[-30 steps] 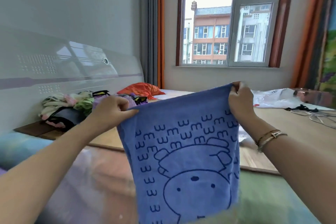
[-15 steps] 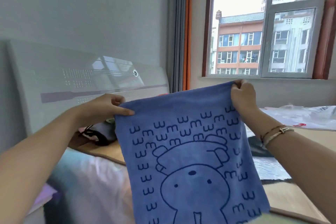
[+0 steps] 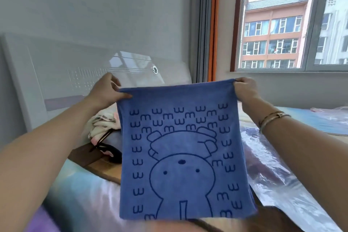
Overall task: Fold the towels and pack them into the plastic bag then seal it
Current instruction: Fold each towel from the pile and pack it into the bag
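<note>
A blue towel [image 3: 180, 149] with a dark blue cartoon animal and small letter marks hangs flat in the air in front of me. My left hand [image 3: 107, 90] pinches its top left corner. My right hand [image 3: 244, 88], with bracelets on the wrist, pinches the top right corner. The towel is stretched tight between both hands, and its lower edge hangs just above the bed. A clear plastic bag [image 3: 278, 171] lies on the bed to the right, partly hidden behind the towel.
A pile of clothes [image 3: 103, 126] and a dark item [image 3: 111, 151] sit by the white headboard [image 3: 56, 75] on the left. More plastic [image 3: 333, 113] lies at the far right. A window [image 3: 293, 24] and curtains [image 3: 207, 24] are behind.
Both hands have spread the towel wider and level, pulling the top edge straight. My view has swung left and closer, so the towel now fills the middle.
</note>
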